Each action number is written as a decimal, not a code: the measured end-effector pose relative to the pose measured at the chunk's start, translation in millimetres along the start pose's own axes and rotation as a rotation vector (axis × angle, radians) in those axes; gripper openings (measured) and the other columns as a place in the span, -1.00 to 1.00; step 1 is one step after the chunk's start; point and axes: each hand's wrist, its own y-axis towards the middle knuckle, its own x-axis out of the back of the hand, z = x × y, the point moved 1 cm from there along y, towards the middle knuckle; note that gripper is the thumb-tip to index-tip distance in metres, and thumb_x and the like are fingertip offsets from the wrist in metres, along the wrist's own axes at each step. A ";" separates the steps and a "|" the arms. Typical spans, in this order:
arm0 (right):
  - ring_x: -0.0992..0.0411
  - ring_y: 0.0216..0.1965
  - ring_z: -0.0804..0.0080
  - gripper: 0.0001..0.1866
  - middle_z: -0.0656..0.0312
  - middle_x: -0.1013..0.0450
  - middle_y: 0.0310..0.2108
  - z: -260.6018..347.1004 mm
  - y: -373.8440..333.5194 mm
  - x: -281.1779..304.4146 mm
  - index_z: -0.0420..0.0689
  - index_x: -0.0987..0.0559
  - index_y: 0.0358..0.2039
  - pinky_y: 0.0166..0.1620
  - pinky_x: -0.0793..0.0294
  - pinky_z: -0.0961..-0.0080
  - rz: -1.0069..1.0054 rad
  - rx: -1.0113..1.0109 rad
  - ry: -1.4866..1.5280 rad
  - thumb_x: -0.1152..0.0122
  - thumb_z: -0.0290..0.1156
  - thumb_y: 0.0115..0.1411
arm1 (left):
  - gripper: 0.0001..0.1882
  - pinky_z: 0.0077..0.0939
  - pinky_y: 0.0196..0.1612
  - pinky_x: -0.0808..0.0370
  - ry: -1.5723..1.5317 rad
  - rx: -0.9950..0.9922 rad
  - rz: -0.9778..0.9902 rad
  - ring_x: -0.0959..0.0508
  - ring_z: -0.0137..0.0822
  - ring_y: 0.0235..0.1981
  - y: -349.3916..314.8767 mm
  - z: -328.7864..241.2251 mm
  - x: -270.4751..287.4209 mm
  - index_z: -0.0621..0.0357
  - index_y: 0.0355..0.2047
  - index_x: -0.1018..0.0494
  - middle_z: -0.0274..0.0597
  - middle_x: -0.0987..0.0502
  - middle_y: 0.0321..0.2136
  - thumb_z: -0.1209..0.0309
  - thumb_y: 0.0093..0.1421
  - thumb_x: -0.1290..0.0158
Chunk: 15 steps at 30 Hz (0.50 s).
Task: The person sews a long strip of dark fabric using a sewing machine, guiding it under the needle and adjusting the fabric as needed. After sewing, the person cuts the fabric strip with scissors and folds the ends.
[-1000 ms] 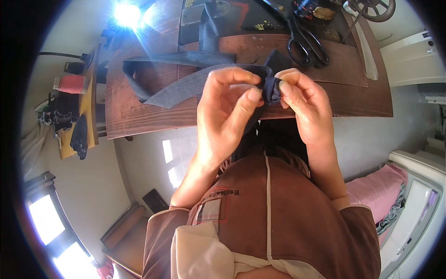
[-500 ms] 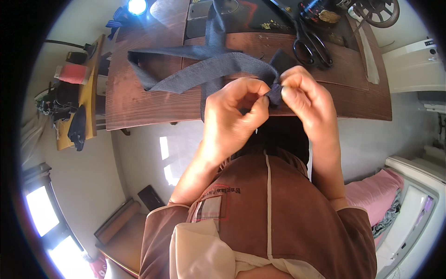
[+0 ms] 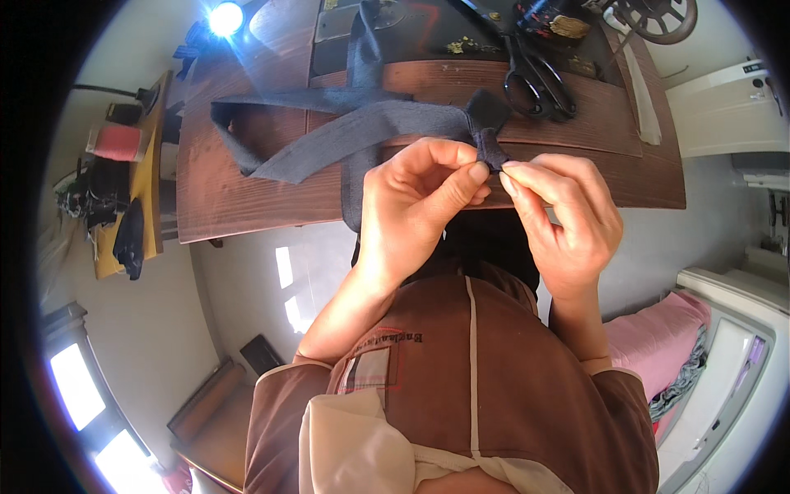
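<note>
A long dark blue-grey fabric strip (image 3: 374,122) lies looped and crossed over a reddish-brown wooden table (image 3: 271,204). Its right end is folded into a small bunch close to the table's front edge. My left hand (image 3: 415,198) pinches that bunched end between thumb and forefinger. From the other side, my right hand (image 3: 568,214) grips the same end with thumb and fingertips, which almost meet the left ones. What the fingertips cover is hidden. Beyond the right hand lie black-handled scissors (image 3: 535,82), apart from both hands.
At the back sits a black sewing machine (image 3: 568,20) with a spoked handwheel (image 3: 662,16). A bright lamp (image 3: 225,18) shines at the far left. On a side shelf (image 3: 152,189) stands a pink thread spool (image 3: 118,142). Pink cloth (image 3: 658,337) lies at the right.
My right hand has shifted right and slightly down, its fingers less curled. The small folded end now shows more above the fingertips. The whole view has shifted slightly.
</note>
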 end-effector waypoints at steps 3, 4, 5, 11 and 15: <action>-0.48 -0.47 0.40 -0.79 0.27 -0.49 -0.45 -2.9 3.0 1.8 -0.15 -0.60 -0.40 -0.45 -0.46 0.52 0.048 0.072 -0.110 -0.42 -0.57 -0.10 | -0.90 -0.61 -0.30 -0.55 0.149 -0.072 -0.021 -0.58 -0.49 -0.41 0.9 2.4 -4.1 0.29 -0.30 -0.52 -0.28 -0.58 -0.42 0.55 0.18 -0.18; -0.48 -0.47 0.40 -0.79 0.27 -0.50 -0.45 -3.6 3.6 1.7 -0.15 -0.59 -0.39 -0.44 -0.46 0.53 0.057 0.088 -0.134 -0.41 -0.56 -0.09 | -0.91 -0.62 -0.32 -0.54 0.217 -0.109 -0.031 -0.58 -0.51 -0.43 1.1 3.7 -4.2 0.28 -0.31 -0.52 -0.31 -0.58 -0.44 0.55 0.17 -0.19; -0.48 -0.46 0.40 -0.79 0.27 -0.50 -0.45 -3.9 3.9 1.5 -0.15 -0.58 -0.38 -0.44 -0.46 0.53 0.066 0.104 -0.156 -0.40 -0.55 -0.08 | -0.90 -0.60 -0.33 -0.53 0.352 -0.204 -0.035 -0.58 -0.49 -0.44 1.9 4.5 -3.5 0.27 -0.32 -0.52 -0.29 -0.58 -0.44 0.55 0.15 -0.20; -0.50 -0.44 0.40 -0.80 0.28 -0.50 -0.44 -4.8 2.2 -2.8 -0.12 -0.54 -0.36 -0.42 -0.47 0.52 0.134 0.065 -0.127 -0.36 -0.53 -0.02 | -0.86 -0.52 -0.36 -0.49 0.797 -0.495 -0.015 -0.57 -0.35 -0.47 3.0 -3.8 -3.2 0.25 -0.34 -0.50 -0.19 -0.56 -0.45 0.56 0.08 -0.23; -0.48 -0.46 0.37 -0.82 0.29 -0.46 -0.48 -1.6 3.7 -0.9 -0.10 -0.50 -0.37 -0.43 -0.46 0.48 0.251 0.015 -0.151 -0.34 -0.52 0.01 | -0.86 -0.57 -0.29 -0.49 0.869 -0.516 0.033 -0.55 -0.41 -0.42 1.4 -7.0 -1.8 0.31 -0.33 -0.49 -0.20 -0.55 -0.42 0.60 0.10 -0.20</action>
